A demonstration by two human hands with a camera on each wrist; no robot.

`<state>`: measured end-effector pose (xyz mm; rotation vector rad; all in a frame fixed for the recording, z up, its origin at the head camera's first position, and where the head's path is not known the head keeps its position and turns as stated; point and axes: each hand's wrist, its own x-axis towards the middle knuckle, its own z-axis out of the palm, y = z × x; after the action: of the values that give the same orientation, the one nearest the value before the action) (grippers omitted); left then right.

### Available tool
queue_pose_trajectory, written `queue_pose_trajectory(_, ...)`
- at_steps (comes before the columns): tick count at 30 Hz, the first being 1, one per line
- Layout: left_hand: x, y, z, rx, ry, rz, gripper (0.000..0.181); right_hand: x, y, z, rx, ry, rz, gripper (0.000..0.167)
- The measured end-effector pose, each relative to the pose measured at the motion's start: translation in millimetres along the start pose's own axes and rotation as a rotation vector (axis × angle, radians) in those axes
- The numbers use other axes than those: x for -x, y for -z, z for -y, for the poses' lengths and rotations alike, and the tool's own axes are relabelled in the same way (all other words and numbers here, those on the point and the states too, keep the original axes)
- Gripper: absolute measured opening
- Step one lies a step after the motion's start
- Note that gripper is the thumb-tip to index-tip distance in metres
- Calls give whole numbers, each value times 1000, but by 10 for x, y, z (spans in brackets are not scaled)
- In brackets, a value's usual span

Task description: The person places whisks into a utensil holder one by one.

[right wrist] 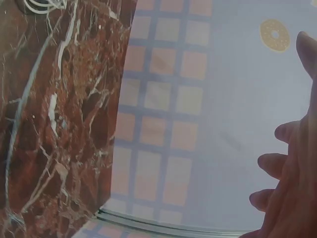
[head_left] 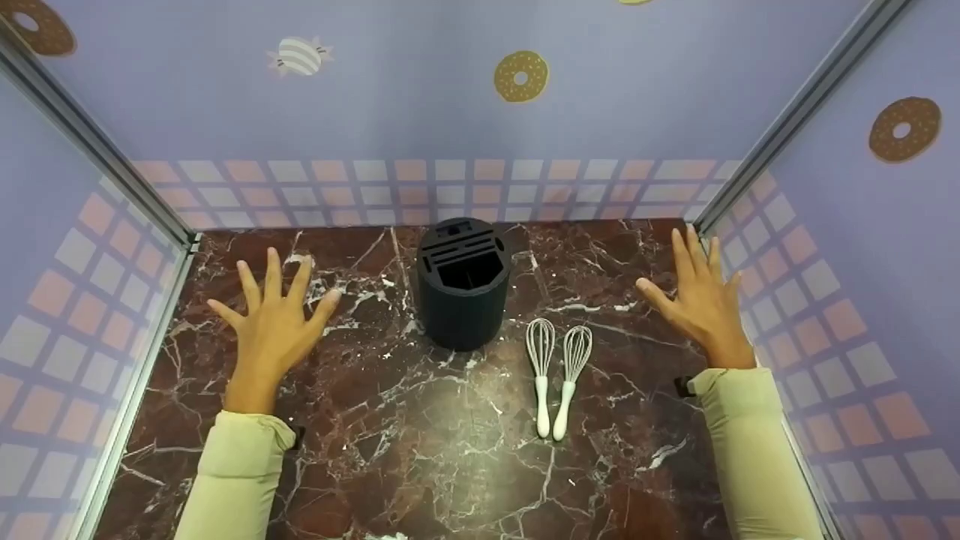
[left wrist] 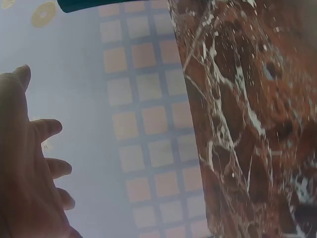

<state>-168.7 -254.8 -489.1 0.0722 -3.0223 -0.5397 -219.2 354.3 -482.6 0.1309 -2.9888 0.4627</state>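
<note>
In the head view my left hand point(head_left: 274, 330) is spread over the left side of the table, fingers apart, holding nothing. On the far right my right hand point(head_left: 699, 304) is likewise spread and holds nothing. Between them stands a dark round utensil holder point(head_left: 461, 315), upright, with slots and a larger opening in its top. Two whisks with white handles lie side by side to its right: the left whisk point(head_left: 541, 382) and the right whisk point(head_left: 571, 386). The right hand is nearer the whisks, apart from them. Each wrist view shows the hand's fingers extended.
A reddish-brown marbled tabletop point(head_left: 360, 480) lies under everything. Lilac panels with printed doughnuts and checks enclose it at the back wall point(head_left: 420, 82), the left wall point(head_left: 45, 247) and the right wall point(head_left: 862, 262). Metal rails run along the corners.
</note>
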Motion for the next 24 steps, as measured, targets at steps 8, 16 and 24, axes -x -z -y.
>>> queue_pose_trajectory(8, 3, -103, -180, 207, 6, 57, 75, 117, -130, -42, -199, -21, 66, 90)
queue_pose_trajectory(16, -21, -293, -341, 454, -17, 0, 67, 276, -348, -80, -327, -71, 70, 78)
queue_pose_trajectory(24, -47, -456, -597, 659, 52, -85, 56, 404, -594, -83, -428, -136, 31, 72)
